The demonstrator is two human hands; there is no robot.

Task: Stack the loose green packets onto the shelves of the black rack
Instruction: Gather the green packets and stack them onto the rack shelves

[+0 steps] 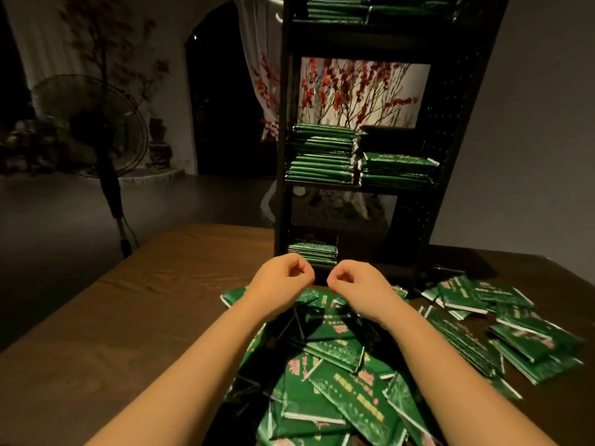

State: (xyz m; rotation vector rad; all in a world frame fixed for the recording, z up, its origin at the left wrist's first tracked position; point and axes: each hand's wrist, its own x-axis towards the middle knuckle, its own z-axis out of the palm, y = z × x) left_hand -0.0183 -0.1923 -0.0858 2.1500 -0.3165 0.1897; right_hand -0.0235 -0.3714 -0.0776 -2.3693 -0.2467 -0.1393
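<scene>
The packets (338, 391) are deep green with white edges, fine pale line patterns and pink and yellow print. The rack (450, 123) is black, its side panel dotted with small holes. The stacks (322, 156) on its shelves show green bands with thin light lines. The worktop (145, 317) is brown wood with a visible grain. Behind the rack hangs a white curtain (357, 91) printed with red blossoms on thin brown branches. The fan (93, 123) is black.

Room dim; light falls mainly on my forearms and the near packets (338, 397). Edges bend; right-hand packets are blurred.
</scene>
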